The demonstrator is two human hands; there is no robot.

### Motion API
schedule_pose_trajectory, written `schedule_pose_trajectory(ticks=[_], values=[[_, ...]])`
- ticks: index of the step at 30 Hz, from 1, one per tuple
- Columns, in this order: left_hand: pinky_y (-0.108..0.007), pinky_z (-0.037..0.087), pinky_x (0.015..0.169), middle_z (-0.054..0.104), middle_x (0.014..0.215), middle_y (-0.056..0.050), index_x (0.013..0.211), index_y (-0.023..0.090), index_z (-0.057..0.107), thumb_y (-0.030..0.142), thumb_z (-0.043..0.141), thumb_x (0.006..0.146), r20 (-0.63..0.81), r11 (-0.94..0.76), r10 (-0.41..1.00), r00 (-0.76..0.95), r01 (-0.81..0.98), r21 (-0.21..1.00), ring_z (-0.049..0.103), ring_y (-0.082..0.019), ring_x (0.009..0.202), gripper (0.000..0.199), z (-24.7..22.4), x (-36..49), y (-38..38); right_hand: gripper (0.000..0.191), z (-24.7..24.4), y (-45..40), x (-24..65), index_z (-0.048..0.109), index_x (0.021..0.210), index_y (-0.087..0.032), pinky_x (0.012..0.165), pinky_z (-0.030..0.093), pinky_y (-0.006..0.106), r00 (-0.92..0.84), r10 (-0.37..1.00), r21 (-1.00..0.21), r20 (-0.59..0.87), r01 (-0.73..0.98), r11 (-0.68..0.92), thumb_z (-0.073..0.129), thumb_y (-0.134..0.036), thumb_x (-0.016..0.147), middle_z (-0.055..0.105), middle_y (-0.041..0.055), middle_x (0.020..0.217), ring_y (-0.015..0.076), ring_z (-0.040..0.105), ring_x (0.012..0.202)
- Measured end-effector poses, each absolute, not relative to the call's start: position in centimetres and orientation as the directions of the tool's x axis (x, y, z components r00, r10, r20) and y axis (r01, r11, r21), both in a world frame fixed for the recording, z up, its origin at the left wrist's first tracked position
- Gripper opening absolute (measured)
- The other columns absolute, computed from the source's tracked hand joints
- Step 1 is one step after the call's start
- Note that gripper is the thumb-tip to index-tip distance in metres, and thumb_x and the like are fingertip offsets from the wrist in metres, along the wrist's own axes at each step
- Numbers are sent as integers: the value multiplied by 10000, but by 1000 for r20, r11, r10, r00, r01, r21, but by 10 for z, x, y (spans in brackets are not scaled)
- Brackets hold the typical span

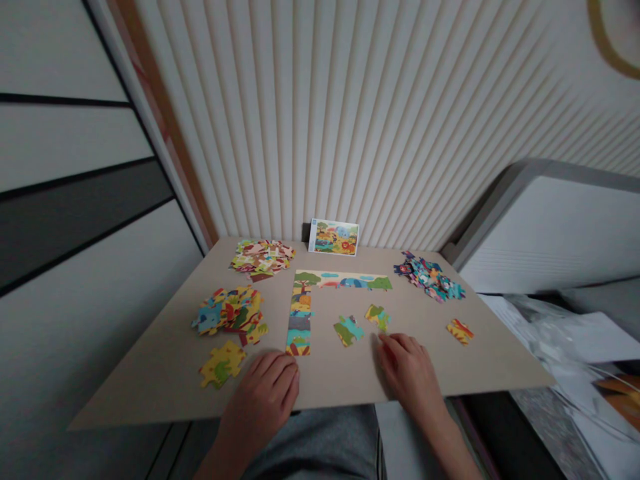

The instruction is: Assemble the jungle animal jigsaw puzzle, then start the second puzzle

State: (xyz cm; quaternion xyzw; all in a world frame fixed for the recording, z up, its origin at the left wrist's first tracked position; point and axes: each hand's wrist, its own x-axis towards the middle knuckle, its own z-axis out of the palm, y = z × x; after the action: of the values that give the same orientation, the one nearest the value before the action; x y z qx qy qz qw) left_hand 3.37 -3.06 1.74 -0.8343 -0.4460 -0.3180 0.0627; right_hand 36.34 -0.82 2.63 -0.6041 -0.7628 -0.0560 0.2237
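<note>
Palm of left hand [270, 387] hidden, gold ring [604, 48] cut off

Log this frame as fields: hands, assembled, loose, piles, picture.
assembled: L-shaped puzzle section
left: left hand, loosely curled near that section's lower end
right: right hand, nearest green-yellow part, contact unclear
loose: green-yellow part, blue-green part, orange part, yellow part
piles: pale pile, yellow-red pile, blue-purple pile
picture: animal picture, standing at back of table

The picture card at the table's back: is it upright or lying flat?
Upright: the picture card stands before the pleated backdrop, its animal scene facing the camera.
</note>
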Motion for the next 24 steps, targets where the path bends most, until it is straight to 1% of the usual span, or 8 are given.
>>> schedule_pose_trajectory(ticks=[2, 5, 8, 12, 14, 17, 22, 24], values=[[-437, 516, 934, 715, 985, -77, 1018, 185, 696, 150, 493, 1009, 596, -595, 697, 399, 786, 169, 648, -230, 974, 206, 18, 34, -31, 283, 21, -15, 377, 727, 1201, -307, 808, 538, 443, -176, 902, -210, 393, 938, 274, 534, -389, 1011, 729, 112, 1093, 289, 679, 947], [-428, 522, 928, 715, 983, -79, 1014, 186, 697, 148, 491, 1005, 599, -600, 691, 405, 783, 162, 651, -227, 972, 210, 18, 33, -31, 293, 12, -15, 399, 736, 1185, -307, 837, 554, 452, -157, 896, -251, 416, 927, 279, 494, -360, 1028, 728, 106, 1150, 290, 689, 1011], [-438, 515, 937, 710, 985, -79, 1009, 182, 691, 144, 496, 1005, 592, -603, 695, 408, 780, 169, 644, -234, 983, 199, 17, 33, -31, 308, 12, -8, 405, 738, 1172, -285, 890, 535, 480, -124, 883, -228, 453, 941, 249, 464, -326, 1038, 725, 113, 1195, 304, 677, 1079], [-450, 504, 936, 707, 992, -74, 1025, 186, 688, 147, 496, 1010, 585, -593, 709, 394, 782, 192, 636, -242, 983, 196, 17, 34, -31, 293, 25, 0, 370, 716, 1206, -269, 924, 514, 494, -159, 882, -204, 444, 940, 272, 486, -329, 1035, 710, 126, 1221, 317, 655, 1109], [-445, 501, 927, 705, 988, -70, 1025, 186, 684, 147, 491, 1015, 589, -594, 708, 391, 780, 197, 632, -242, 981, 198, 18, 34, -31, 303, 32, 2, 340, 682, 1266, -281, 955, 511, 498, -220, 884, -234, 412, 912, 336, 533, -391, 1026, 696, 120, 1247, 318, 644, 1125], [-446, 497, 920, 704, 991, -71, 1024, 175, 677, 143, 489, 1018, 592, -594, 707, 387, 778, 202, 627, -243, 979, 191, 19, 35, -31, 394, 37, 7, 304, 631, 1347, -322, 972, 508, 521, -254, 872, -253, 418, 889, 381, 609, -479, 987, 676, 117, 1279, 338, 623, 1159], [-454, 493, 924, 706, 992, -68, 1027, 179, 678, 138, 506, 1010, 568, -580, 730, 381, 784, 219, 628, -246, 986, 177, 20, 35, -33, 310, 31, 19, 293, 687, 1269, -315, 993, 501, 540, -244, 885, -314, 395, 870, 380, 626, -405, 979, 675, 115, 1259, 333, 621, 1149], [-455, 493, 933, 709, 997, -69, 1026, 184, 680, 137, 509, 1007, 568, -576, 732, 376, 787, 221, 631, -248, 997, 179, 21, 36, -34, 336, 29, 21, 298, 683, 1294, -294, 1016, 497, 533, -269, 888, -367, 372, 837, 407, 636, -378, 972, 670, 120, 1269, 325, 620, 1158]])
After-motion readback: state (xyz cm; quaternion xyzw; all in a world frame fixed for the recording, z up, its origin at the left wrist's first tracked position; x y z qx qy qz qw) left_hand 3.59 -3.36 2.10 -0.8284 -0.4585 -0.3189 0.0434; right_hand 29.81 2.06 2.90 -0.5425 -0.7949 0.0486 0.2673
